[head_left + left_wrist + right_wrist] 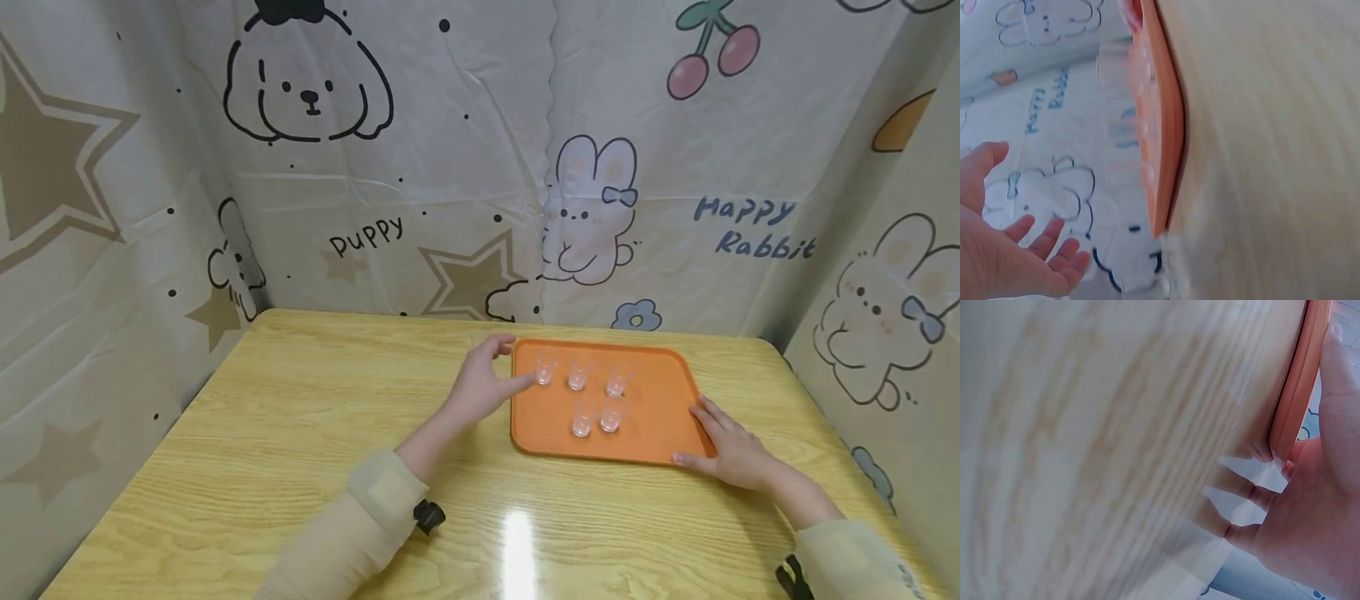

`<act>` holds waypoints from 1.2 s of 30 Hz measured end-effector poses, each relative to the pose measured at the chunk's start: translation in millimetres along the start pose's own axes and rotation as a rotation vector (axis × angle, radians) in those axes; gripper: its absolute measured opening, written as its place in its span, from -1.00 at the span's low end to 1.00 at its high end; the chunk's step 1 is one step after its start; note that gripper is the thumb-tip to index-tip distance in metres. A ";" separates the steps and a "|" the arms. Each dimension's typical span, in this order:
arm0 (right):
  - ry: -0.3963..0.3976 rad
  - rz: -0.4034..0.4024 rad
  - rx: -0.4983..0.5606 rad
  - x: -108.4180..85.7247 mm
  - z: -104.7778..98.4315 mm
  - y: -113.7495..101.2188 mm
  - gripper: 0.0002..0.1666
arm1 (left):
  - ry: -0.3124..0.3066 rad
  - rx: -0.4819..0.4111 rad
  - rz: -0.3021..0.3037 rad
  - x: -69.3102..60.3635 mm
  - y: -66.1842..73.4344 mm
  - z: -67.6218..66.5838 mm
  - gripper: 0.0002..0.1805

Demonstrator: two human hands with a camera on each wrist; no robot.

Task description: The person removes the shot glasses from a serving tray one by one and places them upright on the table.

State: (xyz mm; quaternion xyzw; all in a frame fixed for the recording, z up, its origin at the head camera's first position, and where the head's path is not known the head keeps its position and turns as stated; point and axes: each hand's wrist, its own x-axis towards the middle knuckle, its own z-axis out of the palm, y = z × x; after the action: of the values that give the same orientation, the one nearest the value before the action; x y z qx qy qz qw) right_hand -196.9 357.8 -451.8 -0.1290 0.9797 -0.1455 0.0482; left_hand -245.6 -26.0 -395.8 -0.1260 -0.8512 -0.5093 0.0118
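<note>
Right, from my seat behind the feeds, nearest to me are two pale sleeves [330, 542], each with a dark device at the wrist, reaching in over a wood-grain table [300, 417] where a bright streak of light reflects near the front edge. My right hand [738, 454] comes next: its thumb lies along the near edge of an orange tray [652, 425] and its fingers spread at the right edge, so it touches that corner, extended rather than clenched. A little further off I have the left hand [483, 383] at the tray's left side, thumb and fingers well apart with nothing between them, the thumb tip pointing toward the closest cup (whether it actually touches, I can't tell from here). The tray lies flat on the right half of the table, carrying five small transparent cups: two in the near row [596, 417] and three in the far row [577, 375]. On the left wrist feed, another transparent cup [1145, 286] shows blurred past the tray's end, in front of the fingers. Behind everything hangs a pale curtain [465, 67] printed with a puppy, rabbits, stars and cherries.
</note>
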 end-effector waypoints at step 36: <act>-0.002 0.006 0.002 0.1 -0.7 -2.1 0.11 | -0.394 0.084 0.030 11.4 -0.8 83.8 -0.59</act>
State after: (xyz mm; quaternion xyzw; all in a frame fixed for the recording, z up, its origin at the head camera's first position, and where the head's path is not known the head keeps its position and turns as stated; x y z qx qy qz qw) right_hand -196.6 356.0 -450.5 -0.1259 0.9799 -0.1464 0.0498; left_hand -247.7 48.8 -435.1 -0.2353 -0.8555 -0.4388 -0.1419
